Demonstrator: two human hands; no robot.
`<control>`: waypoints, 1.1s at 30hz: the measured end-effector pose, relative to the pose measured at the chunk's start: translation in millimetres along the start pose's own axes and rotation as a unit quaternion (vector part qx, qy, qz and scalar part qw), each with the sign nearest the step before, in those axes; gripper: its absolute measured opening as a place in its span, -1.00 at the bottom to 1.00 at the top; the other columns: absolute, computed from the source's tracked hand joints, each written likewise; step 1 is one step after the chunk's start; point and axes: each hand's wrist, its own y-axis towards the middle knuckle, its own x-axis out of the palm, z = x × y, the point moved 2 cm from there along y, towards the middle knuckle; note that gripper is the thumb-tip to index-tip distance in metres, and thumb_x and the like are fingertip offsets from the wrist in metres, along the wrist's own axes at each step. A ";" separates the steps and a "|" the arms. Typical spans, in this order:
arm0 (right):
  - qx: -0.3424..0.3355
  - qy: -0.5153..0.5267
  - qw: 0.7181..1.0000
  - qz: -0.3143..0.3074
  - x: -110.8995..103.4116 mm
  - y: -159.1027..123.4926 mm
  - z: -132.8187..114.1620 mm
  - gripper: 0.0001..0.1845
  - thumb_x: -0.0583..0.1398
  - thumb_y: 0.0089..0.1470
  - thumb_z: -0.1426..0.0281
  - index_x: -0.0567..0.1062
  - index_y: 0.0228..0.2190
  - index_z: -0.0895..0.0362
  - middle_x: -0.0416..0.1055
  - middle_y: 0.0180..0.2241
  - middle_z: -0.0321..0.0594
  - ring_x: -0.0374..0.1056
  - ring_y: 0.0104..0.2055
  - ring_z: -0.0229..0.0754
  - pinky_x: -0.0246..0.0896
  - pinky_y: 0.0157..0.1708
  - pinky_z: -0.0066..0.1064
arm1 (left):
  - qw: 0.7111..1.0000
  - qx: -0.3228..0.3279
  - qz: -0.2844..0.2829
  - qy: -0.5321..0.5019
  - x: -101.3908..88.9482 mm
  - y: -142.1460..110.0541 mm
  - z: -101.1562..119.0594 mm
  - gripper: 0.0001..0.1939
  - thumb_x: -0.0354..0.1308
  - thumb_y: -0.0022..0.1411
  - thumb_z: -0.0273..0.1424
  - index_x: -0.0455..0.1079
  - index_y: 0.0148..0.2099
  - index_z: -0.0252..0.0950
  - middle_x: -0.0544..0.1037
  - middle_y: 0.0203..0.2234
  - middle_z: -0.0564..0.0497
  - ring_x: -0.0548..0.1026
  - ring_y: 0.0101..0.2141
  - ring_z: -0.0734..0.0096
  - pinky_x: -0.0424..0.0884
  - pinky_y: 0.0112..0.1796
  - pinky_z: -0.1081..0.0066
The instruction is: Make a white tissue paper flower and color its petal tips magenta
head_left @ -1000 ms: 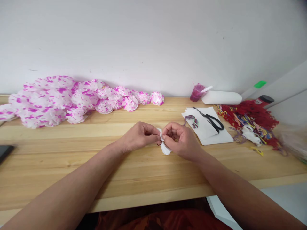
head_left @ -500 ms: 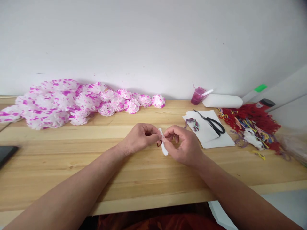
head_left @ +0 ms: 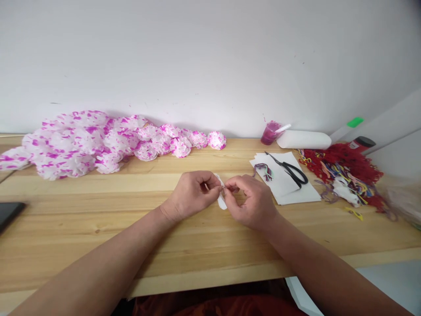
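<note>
A narrow folded strip of white tissue paper stands between my two hands above the table, its lower end showing below the fingertips. With thumb and forefinger pinched, my left hand grips at the middle of the strip from the left. My right hand pinches at the same spot from the right, its fingers curled. The fingertips nearly touch and hide the middle of the strip. Any yarn between them is hidden or too small to make out.
Pink-flecked white paper flowers heap along the wall. To the right lie black-handled scissors on white paper sheets, a pink cup, a white roll and red yarn. A dark flat object sits at left.
The dark red yarn loop seen below my left fingertips is out of sight. The strip has shifted slightly up and left, and both hands remain pinched close together.
</note>
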 end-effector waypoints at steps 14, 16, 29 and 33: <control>0.084 0.070 0.993 -0.033 -0.4 2.7 -0.8 -0.92 0.18 -0.01 0.52 0.42 -0.47 0.11 0.35 -0.56 -0.38 0.24 -0.51 -0.33 0.12 -0.45 -0.47 | 0.990 0.114 0.029 0.078 0.4 -3.0 3.1 -0.93 0.16 0.11 -0.52 0.45 -0.38 -0.30 0.57 -0.46 0.05 0.47 -0.42 0.48 0.37 -0.35 0.48; 0.104 0.096 0.989 -0.040 -0.9 3.9 -0.3 -0.90 0.17 0.00 0.53 0.41 -0.49 0.12 0.33 -0.58 -0.40 0.22 -0.53 -0.35 0.09 -0.49 -0.50 | 0.993 0.095 0.025 0.062 0.5 -2.4 2.4 -0.93 0.15 0.11 -0.52 0.46 -0.37 -0.30 0.57 -0.46 0.06 0.46 -0.44 0.49 0.38 -0.38 0.49; 0.195 0.153 0.966 -0.075 -1.3 5.8 0.0 -0.89 0.20 0.04 0.41 0.42 -0.50 0.13 0.33 -0.57 -0.38 0.19 -0.54 -0.36 0.10 -0.51 -0.50 | 0.995 0.092 0.008 0.049 1.0 -2.5 1.4 -0.90 0.14 0.12 -0.52 0.48 -0.33 -0.30 0.55 -0.44 0.04 0.45 -0.42 0.48 0.38 -0.37 0.48; 0.193 0.142 0.969 -0.067 -0.5 5.2 1.7 -0.91 0.19 0.01 0.46 0.41 -0.52 0.13 0.31 -0.59 -0.39 0.18 -0.55 -0.36 0.10 -0.51 -0.49 | 0.997 0.070 0.007 0.033 -0.1 -2.2 2.8 -0.91 0.14 0.14 -0.49 0.48 -0.34 -0.30 0.56 -0.45 0.04 0.45 -0.43 0.48 0.37 -0.39 0.49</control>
